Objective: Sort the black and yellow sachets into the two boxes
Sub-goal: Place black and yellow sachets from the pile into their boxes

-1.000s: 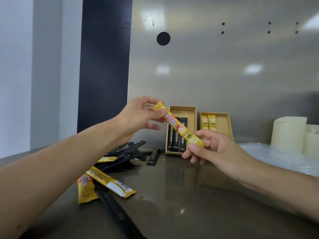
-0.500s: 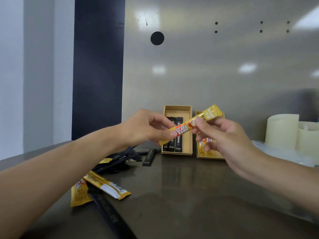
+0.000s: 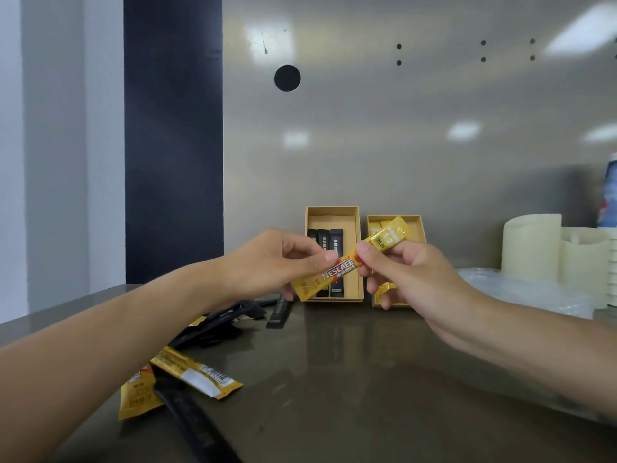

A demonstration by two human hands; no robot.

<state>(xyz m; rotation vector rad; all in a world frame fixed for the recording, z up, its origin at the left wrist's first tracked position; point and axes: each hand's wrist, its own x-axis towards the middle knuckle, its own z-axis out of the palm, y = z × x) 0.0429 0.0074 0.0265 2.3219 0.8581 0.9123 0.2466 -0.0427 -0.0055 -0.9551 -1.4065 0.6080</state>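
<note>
Held yellow sachet (image 3: 337,274), sloping down to the right a second ago, now tilts up to the right above the counter (image 3: 350,379), before two open boxes at its back edge. The left grip (image 3: 270,262) pinches its middle, the right grip (image 3: 410,275) its upper part. The left box (image 3: 334,212) holds black sachets (image 3: 335,238), the right box (image 3: 417,228) yellow sachets (image 3: 384,290). Loose sachets (image 3: 197,375) lie near the counter's left edge.

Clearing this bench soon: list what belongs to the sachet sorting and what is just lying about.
Job: yellow stick sachet pinched by left hand and right hand; tan cardboard box of black sachets; tan cardboard box of yellow sachets; loose sachet pile.
Lying about: cream cylinders; clear plastic sheet.
</note>
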